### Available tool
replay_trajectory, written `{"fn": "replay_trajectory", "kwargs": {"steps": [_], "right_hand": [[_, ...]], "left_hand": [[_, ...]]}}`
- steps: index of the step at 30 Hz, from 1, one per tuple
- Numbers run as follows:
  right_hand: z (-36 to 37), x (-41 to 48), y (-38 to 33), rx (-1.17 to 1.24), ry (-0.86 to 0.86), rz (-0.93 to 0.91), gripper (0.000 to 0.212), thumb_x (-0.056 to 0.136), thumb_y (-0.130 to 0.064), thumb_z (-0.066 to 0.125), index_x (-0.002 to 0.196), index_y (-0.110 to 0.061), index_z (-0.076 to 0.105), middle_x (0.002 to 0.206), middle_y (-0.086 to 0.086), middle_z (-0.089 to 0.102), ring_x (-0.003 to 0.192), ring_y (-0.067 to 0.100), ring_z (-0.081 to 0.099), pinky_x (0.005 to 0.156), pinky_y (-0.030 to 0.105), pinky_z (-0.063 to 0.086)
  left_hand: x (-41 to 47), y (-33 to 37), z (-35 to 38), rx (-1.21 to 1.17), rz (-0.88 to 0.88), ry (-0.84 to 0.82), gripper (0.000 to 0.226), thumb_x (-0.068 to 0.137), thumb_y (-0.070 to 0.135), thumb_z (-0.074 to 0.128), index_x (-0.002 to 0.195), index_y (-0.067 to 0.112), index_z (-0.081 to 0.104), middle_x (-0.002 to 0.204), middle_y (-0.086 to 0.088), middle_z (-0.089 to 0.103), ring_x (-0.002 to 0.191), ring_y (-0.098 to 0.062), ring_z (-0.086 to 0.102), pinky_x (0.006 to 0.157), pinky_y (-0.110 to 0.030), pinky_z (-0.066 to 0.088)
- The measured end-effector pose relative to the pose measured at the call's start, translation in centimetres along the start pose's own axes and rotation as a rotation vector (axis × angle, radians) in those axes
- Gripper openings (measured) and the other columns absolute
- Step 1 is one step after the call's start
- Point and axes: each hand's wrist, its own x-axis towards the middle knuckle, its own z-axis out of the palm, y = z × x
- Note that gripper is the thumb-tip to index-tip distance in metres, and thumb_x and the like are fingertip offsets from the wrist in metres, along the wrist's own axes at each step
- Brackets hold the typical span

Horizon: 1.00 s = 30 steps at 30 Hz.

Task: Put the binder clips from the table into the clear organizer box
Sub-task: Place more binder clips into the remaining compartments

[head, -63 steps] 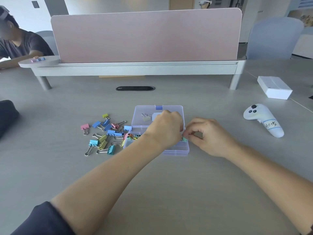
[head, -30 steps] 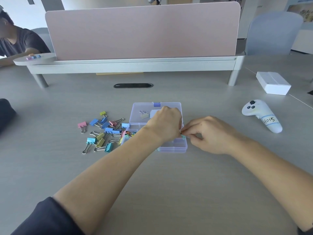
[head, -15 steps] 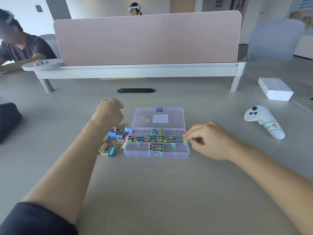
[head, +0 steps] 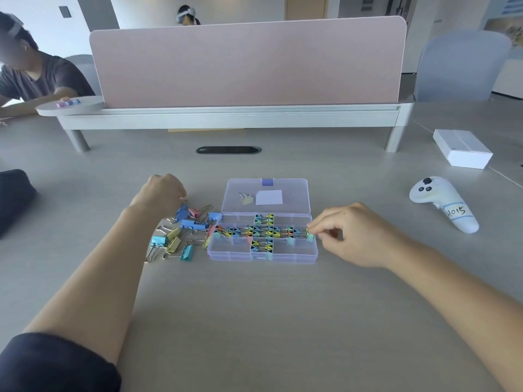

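Observation:
The clear organizer box (head: 263, 257) lies open at the table's centre, its lid (head: 294, 190) folded back. A row of small coloured binder clips (head: 263, 232) fills its middle compartments. My right hand (head: 356, 236) pinches a teal clip (head: 310, 236) at the box's right end. Left of the box lies a pile of larger loose binder clips (head: 181, 236) in blue, yellow, pink and teal. My left hand (head: 161, 193) hovers curled over the pile's far edge, its fingertips hidden. A yellow clip (head: 247, 199) and a white paper slip rest on the lid.
A white controller (head: 444, 203) and a white box (head: 462, 148) lie to the right. A pink divider (head: 249, 63) on a grey stand crosses the back, with a cable port (head: 228, 150) before it. A dark object (head: 14, 199) sits at the left edge. A person sits at far left.
My left hand left the box and swung left to the loose pile, uncovering the row of clips. My right hand stayed at the box's right end on the teal clip.

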Motion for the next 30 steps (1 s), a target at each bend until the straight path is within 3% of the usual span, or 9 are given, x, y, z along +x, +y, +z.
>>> {"fn": "replay_trajectory", "kwargs": {"steps": [9,16,19,24,28,30], "right_hand": [[0.2,-0.1,0.1,0.011,0.012,-0.005,0.024,0.085,-0.012,0.059,0.097,-0.022,0.077,0.105,-0.019,0.070,0.080,-0.001,0.061,0.076,0.012,0.044],[0.2,-0.1,0.1,0.033,0.013,-0.018,0.023,0.085,-0.012,0.059,0.097,-0.022,0.076,0.105,-0.019,0.068,0.082,0.002,0.063,0.078,0.020,0.049],[0.3,-0.1,0.3,0.002,0.022,-0.028,0.022,0.086,-0.016,0.060,0.097,-0.026,0.076,0.108,-0.019,0.059,0.097,0.005,0.054,0.085,0.027,0.045],[0.2,-0.2,0.6,0.023,0.038,-0.016,0.018,0.086,-0.020,0.064,0.093,-0.031,0.076,0.111,-0.017,0.051,0.104,0.002,0.041,0.089,0.016,0.033],[0.3,-0.1,0.6,0.055,0.048,-0.006,0.018,0.086,-0.017,0.066,0.092,-0.030,0.077,0.108,-0.014,0.053,0.103,0.002,0.043,0.085,0.005,0.028],[0.3,-0.1,0.6,0.069,0.047,0.005,0.019,0.085,-0.015,0.066,0.092,-0.029,0.077,0.107,-0.013,0.055,0.102,0.005,0.044,0.084,0.003,0.027]], "left_hand": [[-0.1,0.4,0.0,-0.039,-0.014,0.022,0.025,0.082,-0.002,0.063,0.097,0.015,0.073,0.092,-0.006,0.058,0.075,-0.026,0.060,0.067,-0.028,0.047],[-0.6,1.2,-0.4,-0.011,0.068,-0.006,0.025,0.079,0.000,0.061,0.091,0.018,0.074,0.094,-0.005,0.064,0.081,-0.022,0.060,0.067,-0.027,0.047],[-1.1,2.0,-1.2,-0.049,0.108,0.038,0.022,0.078,0.000,0.062,0.088,0.016,0.074,0.092,-0.005,0.068,0.083,-0.022,0.060,0.069,-0.027,0.046],[-4.0,7.7,-2.9,-0.207,0.337,0.105,0.014,0.080,0.003,0.066,0.082,0.013,0.075,0.079,0.003,0.072,0.078,-0.013,0.065,0.075,-0.023,0.054],[-8.3,13.0,-2.9,-0.466,0.541,-0.058,0.009,0.078,0.008,0.076,0.084,0.014,0.078,0.074,0.007,0.073,0.070,-0.002,0.065,0.066,-0.009,0.048],[-9.8,14.5,-2.2,-0.479,0.591,-0.127,0.011,0.079,0.009,0.074,0.086,0.016,0.078,0.074,0.007,0.073,0.071,0.000,0.064,0.066,-0.006,0.046]]}}
